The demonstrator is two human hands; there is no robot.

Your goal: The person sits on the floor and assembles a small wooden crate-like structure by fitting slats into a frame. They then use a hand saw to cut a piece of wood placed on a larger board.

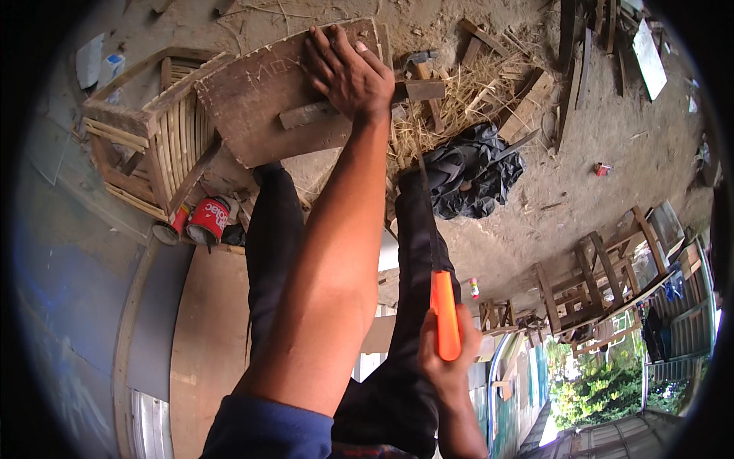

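My left hand [352, 80] lies with fingers stretched out over a short wooden strip [306, 114], pressing it against a brown wooden board [245, 92]. The strip's right end sticks out past the board's edge. In my right hand [447, 375] is the orange handle of a handsaw [447, 321], the fingers wrapped round it. Its long, dark, narrow blade runs away from me, over my right leg, and its far part reaches the strip's projecting end. How deep the teeth sit in the wood is too small to tell.
Left of the board stands a slatted wooden frame [180, 145], with a red can [208, 220] near it. Black plastic sheeting [482, 172] lies right of the saw, beside straw and wood scraps [527, 103]. What looks like a hammer [420, 56] rests beyond. Wooden furniture frames [596, 268] stand at right.
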